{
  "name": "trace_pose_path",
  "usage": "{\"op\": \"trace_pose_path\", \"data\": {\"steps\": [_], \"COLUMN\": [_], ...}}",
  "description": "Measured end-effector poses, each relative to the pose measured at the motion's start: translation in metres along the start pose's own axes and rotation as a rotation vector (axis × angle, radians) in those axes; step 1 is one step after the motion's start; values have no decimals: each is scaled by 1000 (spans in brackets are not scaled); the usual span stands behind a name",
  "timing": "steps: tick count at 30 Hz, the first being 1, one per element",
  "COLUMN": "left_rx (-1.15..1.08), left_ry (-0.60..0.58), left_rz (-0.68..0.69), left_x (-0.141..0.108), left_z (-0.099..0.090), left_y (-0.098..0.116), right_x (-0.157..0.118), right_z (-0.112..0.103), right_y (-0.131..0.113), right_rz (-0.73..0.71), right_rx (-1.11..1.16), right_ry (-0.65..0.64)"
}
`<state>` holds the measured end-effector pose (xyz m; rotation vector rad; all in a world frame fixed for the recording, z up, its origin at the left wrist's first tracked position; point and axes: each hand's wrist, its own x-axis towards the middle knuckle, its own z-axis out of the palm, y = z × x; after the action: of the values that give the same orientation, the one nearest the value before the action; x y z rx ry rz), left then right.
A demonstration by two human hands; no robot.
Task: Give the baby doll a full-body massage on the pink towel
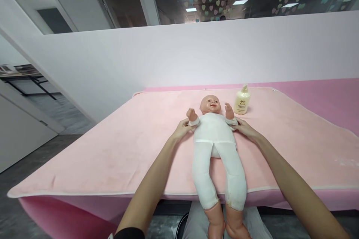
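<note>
A baby doll (214, 129) with a white cloth body lies on its back on the pink mat (140, 149), head toward the wall. Its lower legs hang over the mat's near edge. My left hand (183, 130) is closed on the doll's arm at the left of the view, by the white cuff. On the other side, my right hand (245, 130) grips the doll's other arm near its cuff. Some fingertips of both hands are hidden behind the sleeves. Just beyond my right hand, a pale yellow pump bottle (241, 101) stands upright.
A white low wall (196, 56) with dark glass above it runs behind the mat. The pink table surface (316, 99) shows past the mat at the right. At the far left are a white door (21, 130) and a black-framed rack (30, 80).
</note>
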<state>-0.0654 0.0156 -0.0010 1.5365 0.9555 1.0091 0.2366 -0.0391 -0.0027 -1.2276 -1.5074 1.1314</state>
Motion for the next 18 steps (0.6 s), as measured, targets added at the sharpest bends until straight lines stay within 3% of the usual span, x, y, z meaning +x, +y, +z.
{"op": "trace_pose_path", "data": {"steps": [5, 11, 14, 18], "left_rx": [-4, 106, 137, 62], "left_ry": [-218, -447, -485, -437], "left_rz": [46, 93, 107, 56], "left_x": [2, 6, 5, 1], "left_z": [-15, -24, -25, -25], "left_y": [7, 2, 3, 8], "right_x": [-4, 1, 1, -2], "right_z": [-12, -13, -13, -12], "right_y": [5, 9, 10, 8], "right_rz": [-45, -107, -117, -108], "right_rx": [17, -31, -38, 44], "right_ry": [0, -116, -112, -36]}}
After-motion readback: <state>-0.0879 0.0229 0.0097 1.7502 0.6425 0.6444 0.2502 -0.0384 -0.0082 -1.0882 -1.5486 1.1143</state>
